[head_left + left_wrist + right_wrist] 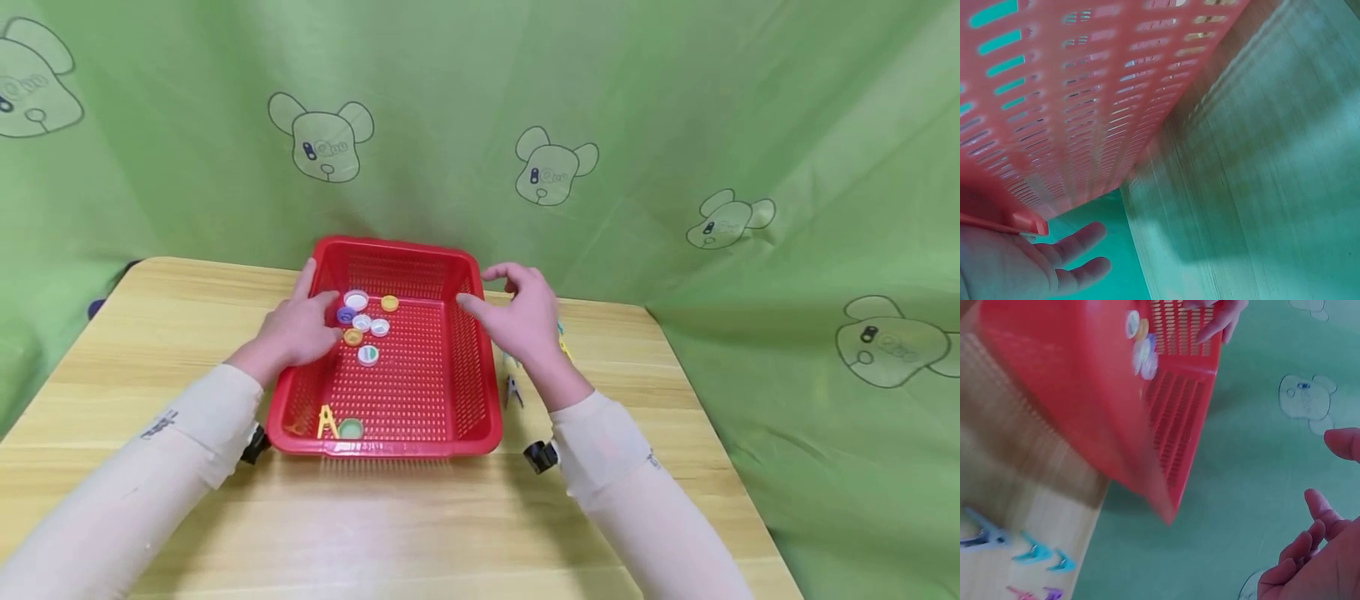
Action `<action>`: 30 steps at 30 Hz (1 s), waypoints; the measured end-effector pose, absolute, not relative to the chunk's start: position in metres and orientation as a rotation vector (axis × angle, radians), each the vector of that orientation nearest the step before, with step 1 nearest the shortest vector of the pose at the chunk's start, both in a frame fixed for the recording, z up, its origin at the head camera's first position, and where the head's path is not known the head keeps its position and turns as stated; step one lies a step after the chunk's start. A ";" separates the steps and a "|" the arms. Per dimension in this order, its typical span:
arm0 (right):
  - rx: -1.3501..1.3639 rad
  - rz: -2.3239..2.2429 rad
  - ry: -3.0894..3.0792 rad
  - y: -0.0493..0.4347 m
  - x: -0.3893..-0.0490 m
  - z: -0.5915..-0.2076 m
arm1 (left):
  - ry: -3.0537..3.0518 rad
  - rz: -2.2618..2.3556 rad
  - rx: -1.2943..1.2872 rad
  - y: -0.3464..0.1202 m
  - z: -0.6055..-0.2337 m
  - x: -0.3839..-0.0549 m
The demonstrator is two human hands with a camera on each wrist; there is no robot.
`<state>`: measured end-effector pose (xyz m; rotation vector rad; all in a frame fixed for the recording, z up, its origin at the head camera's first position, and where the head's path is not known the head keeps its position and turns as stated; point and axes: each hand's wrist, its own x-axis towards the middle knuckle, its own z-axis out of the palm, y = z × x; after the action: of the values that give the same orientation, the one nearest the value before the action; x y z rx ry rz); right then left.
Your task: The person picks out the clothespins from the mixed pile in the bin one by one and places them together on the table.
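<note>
A red plastic basket (468, 448) with slotted walls stands before me. My left hand (300, 329) lies across its left rim, digits spread, two of them reaching inside near the bottle caps. In the left wrist view, two straight fingers (1079, 244) show outside the wall. My right hand (517, 308) is at the right rim, thumb and fingers apart and holding nothing; the right wrist view shows a gap between it and the basket. Inside lie a purple cap (346, 315), a yellow cap (390, 302), several white caps (368, 356), a green cap (350, 429) and a yellow clothespin (327, 421).
Right of the basket, on the wooden table (630, 367), lie a grey clothespin (985, 534), teal clothespins (1034, 550), a purple clothespin (1052, 594) and a pink clothespin (1020, 592). A green curtain (450, 75) with bear drawings hangs behind and to the sides.
</note>
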<state>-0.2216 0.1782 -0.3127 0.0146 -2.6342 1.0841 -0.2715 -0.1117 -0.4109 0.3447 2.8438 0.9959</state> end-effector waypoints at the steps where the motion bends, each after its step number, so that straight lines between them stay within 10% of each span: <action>1: 0.042 1.090 -2.642 0.174 -0.223 -0.312 | 2.843 0.996 0.343 -0.112 -0.412 -0.271; 30: 1.272 1.117 -2.949 0.084 -0.256 -0.342 | 2.962 0.847 0.372 -0.116 -0.416 -0.281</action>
<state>-0.2559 0.0844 -0.3417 1.2715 -2.9485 1.1168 -0.2809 -0.1159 -0.4157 0.3716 2.9625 0.8470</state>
